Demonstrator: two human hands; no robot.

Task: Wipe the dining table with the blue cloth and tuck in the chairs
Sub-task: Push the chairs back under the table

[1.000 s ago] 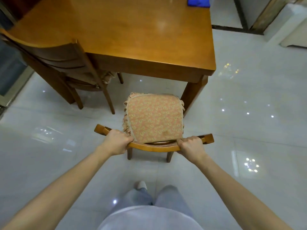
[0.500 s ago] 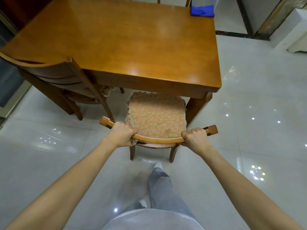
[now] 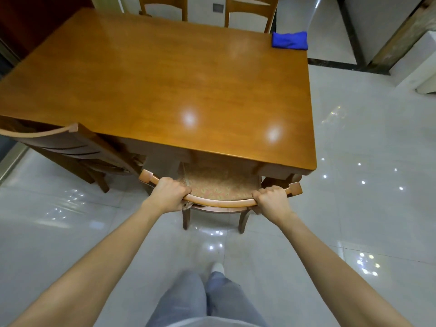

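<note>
— Where's the camera?
— Single view, worn on my head, facing forward and down over the dining table (image 3: 165, 86). My forearms reach in from the bottom edge.
— How near?
— Close: the table's near edge sits mid-frame, its far edge near the top. Floor (image 3: 368, 208) shows right of the table.

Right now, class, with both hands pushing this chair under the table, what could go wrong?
The right hand sits close to the table corner and leg, so knuckles could get pinched. The cushioned chair could also knock the neighbouring chair on the left hand side.
</note>
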